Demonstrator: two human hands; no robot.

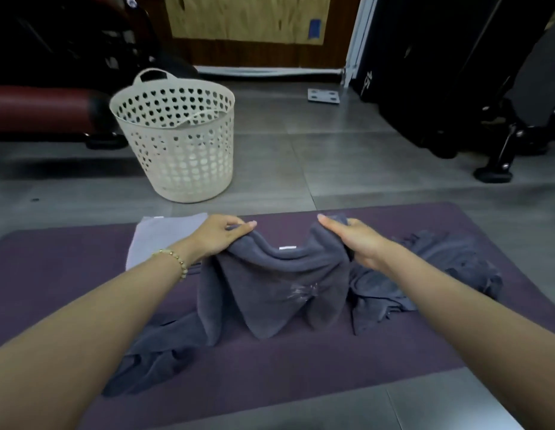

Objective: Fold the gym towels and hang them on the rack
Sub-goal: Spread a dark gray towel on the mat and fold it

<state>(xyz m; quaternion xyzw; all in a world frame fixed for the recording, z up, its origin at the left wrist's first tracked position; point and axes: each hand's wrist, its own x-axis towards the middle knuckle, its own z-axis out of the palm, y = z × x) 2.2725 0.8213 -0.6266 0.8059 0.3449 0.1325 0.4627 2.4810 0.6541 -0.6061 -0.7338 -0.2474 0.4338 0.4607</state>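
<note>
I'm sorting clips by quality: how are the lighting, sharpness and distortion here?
Head view: dim, even light, no glare; dark grey towel gripped by left hand and right hand fairly sharp, basket softer; wide-angle distortion bows the edges of the purple mat and stretches the forearms; black gym equipment loses detail in shadow.

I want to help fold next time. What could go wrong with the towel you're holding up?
The dark grey towel sags in the middle between the left hand and right hand, so the fold might come out crooked. Its hanging end could catch on the crumpled towels lying on the purple mat. The folded light grey towel lies right beside the left hand and might get knocked.
</note>
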